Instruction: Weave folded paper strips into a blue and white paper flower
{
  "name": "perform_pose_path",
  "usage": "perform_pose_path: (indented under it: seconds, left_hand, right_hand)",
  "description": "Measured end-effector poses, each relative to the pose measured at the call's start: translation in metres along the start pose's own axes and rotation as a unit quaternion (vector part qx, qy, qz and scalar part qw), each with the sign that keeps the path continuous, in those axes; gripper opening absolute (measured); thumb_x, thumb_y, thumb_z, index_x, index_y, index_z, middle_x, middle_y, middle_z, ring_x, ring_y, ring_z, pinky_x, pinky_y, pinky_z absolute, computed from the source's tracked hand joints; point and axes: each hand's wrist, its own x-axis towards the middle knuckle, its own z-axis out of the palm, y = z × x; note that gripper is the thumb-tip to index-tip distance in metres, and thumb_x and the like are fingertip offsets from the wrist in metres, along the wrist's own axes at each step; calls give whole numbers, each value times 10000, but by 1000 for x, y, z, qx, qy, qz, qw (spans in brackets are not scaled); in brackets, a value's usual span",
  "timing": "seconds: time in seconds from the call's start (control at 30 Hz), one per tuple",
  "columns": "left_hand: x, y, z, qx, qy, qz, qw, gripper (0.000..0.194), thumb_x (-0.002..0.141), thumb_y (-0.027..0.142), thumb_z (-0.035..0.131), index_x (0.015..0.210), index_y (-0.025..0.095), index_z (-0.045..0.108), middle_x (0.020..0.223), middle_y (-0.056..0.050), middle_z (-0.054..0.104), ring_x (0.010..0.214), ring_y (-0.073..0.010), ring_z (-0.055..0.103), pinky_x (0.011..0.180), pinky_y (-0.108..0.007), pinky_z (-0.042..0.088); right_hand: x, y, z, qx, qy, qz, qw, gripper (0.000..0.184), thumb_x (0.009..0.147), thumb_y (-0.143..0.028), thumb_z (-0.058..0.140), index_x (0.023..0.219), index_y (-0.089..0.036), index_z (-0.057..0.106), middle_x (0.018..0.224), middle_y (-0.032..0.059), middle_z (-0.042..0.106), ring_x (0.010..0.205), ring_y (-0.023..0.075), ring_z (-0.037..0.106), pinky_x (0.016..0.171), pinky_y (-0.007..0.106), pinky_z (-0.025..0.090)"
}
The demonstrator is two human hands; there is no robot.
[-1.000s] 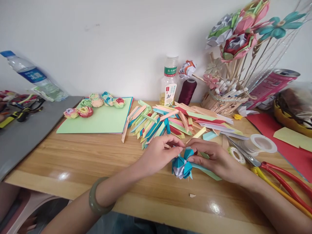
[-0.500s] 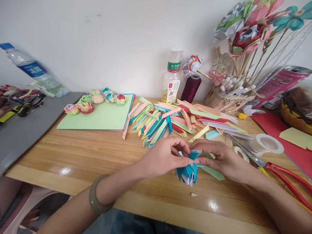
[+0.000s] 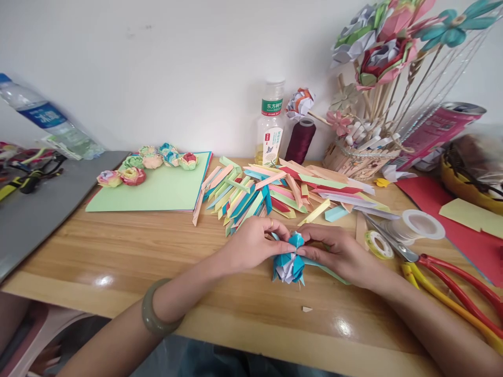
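Note:
Between my two hands is a folded paper flower in blue and white, held just above the wooden table. My left hand pinches its upper left side, thumb tip near the middle of the blue petals. From the other side my right hand pinches it too, its thumb almost meeting the left one. A light green paper strip shows under my right hand. Behind my hands lies a heap of folded paper strips in many colours.
Several small paper flowers rest on green paper at left. Right of my hands are red-handled scissors, a tape roll and a white spool. A drink bottle, a thread cone and a flower basket stand behind.
The paper flower has been turned, so more of its white inner part faces me. Both hands have shifted slightly, still pinching it. The whole view has swung a little.

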Motion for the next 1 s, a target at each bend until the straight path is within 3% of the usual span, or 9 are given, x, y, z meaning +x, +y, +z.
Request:
perform_pose_path:
  seconds: [0.37, 0.63, 1.0]
  left_hand:
    - [1, -2, 4, -83, 16, 48, 995, 145, 639, 174, 648, 760, 148, 573, 760, -3, 570, 712, -100, 534, 660, -219, 425]
    - [0, 0, 4, -83, 23, 21, 996, 156, 626, 157, 643, 776, 147, 599, 761, -4, 574, 694, -97, 527, 635, -211, 423]
    - [2, -1, 6, -116, 25, -43, 992, 140, 609, 172, 656, 724, 131, 588, 689, 8, 567, 610, -72, 507, 580, -202, 413]
  right_hand:
    - [1, 1, 5, 97, 36, 51, 993, 190, 787, -334, 548, 750, -151, 586, 719, 12, 553, 690, 140, 516, 634, 254, 432]
    - [1, 0, 9, 132, 69, 64, 987, 157, 745, -311, 599, 795, -164, 578, 800, 32, 608, 766, 165, 578, 714, 294, 469]
    - [2, -1, 7, 136, 130, 52, 981, 144, 752, -324, 581, 763, -183, 552, 728, 6, 568, 690, 145, 551, 631, 261, 466]
